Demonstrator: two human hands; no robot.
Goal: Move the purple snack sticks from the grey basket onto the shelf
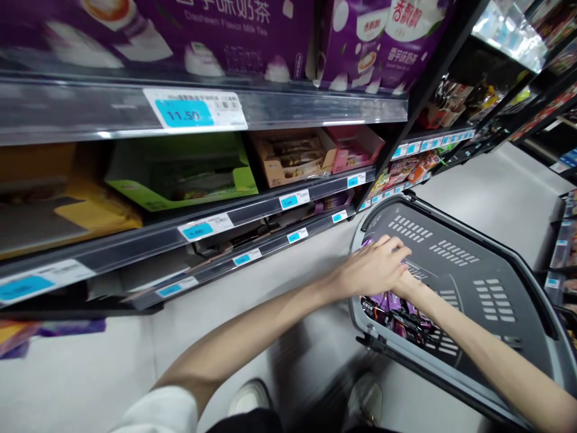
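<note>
Right of centre, the left hand (374, 264) is overlapping the right hand (401, 278), leaving me unable to tell whether either is grasping anything. Purple packets (386, 300) are lying just below, inside the grey basket (460, 281); shelves (103, 113) are filling the upper left.

Left forearm (264, 329) bare, extended from lower left; right forearm (480, 340) bare, angled in from lower right. 2 hands overlap in view: left hand (376, 264) back up, fingers (396, 243) bent, hiding most of right hand (404, 281).
</note>
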